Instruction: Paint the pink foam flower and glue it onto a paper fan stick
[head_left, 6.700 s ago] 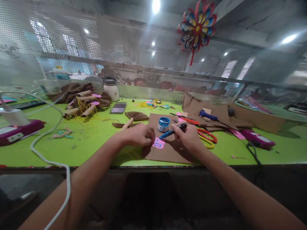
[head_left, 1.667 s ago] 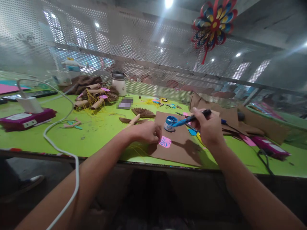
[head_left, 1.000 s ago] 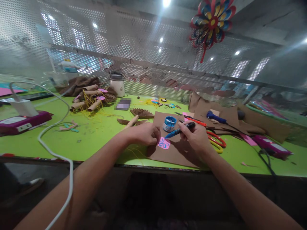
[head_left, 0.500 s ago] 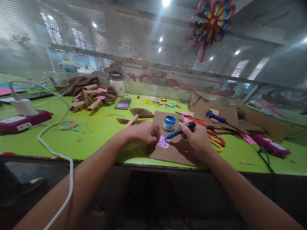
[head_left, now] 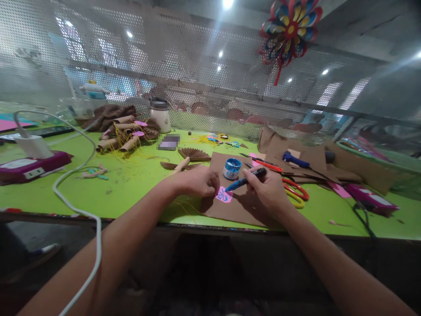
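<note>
A small pink paper piece with blue strokes lies on a brown cardboard sheet. My left hand pinches its left edge, fingertips close together. In my right hand is a marker with a black barrel and a blue front end. Its tip touches the paper, or hovers just over it; I cannot tell which. Just behind the paper stands an open jar of blue paint, also on the cardboard.
Red-handled scissors and another pair lie beside my right hand. Folded brown paper fans lie behind my left wrist. A white cable loops over the left side. Brown paper rolls are heaped at back left, near a white jar.
The marker and my right hand have shifted very slightly. My left hand stays at the pink paper's edge, and everything else looks the same.
</note>
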### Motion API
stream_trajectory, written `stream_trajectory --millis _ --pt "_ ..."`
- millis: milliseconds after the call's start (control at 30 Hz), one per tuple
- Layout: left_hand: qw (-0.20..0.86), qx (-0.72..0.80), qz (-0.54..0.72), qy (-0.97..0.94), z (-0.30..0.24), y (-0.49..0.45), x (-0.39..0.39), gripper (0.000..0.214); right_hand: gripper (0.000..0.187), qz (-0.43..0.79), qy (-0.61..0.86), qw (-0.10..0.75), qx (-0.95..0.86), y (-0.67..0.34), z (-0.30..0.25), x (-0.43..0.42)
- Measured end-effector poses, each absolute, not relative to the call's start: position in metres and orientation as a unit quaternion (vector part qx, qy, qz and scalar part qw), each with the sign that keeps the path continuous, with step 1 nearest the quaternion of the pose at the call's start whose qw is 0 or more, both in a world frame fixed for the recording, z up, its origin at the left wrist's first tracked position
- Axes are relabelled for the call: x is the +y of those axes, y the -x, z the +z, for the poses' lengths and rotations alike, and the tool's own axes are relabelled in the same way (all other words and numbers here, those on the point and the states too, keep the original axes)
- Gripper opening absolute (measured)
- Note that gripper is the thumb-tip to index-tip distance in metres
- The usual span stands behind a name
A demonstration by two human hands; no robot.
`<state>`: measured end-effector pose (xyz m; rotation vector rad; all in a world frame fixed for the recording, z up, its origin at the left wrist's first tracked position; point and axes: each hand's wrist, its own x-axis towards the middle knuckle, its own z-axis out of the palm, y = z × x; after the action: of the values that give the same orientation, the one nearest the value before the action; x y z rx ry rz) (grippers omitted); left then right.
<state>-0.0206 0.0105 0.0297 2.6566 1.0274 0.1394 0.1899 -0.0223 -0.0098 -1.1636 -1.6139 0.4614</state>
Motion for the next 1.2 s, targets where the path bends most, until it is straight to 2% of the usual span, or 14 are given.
stream_trajectory --millis 200,533,733,1067,1200 --pt "0.152 0.351 0.054 -0.922 0.027 0.022 0.014 0.025 0.034 0.216 0.479 0.517 -0.676 -0.188 -0.009 -0.025" --pt "0.145 0.376 0.054 -0.914 0.028 0.021 0.012 0.024 0.036 0.169 0.489 0.529 -0.673 -0.189 -0.009 -0.024" --pt "0.144 0.359 0.052 -0.921 0.026 0.023 0.015 0.023 0.032 0.213 0.475 0.524 -0.674 -0.188 -0.009 -0.026" --pt "0.138 0.318 0.093 -0.933 0.018 0.019 0.019 0.020 0.037 0.202 0.490 0.578 -0.620 -0.195 -0.008 -0.024" --pt "0.176 0.318 0.103 -0.926 0.013 0.016 0.019 0.039 0.035 0.211 0.486 0.615 -0.584 -0.197 -0.005 -0.024"
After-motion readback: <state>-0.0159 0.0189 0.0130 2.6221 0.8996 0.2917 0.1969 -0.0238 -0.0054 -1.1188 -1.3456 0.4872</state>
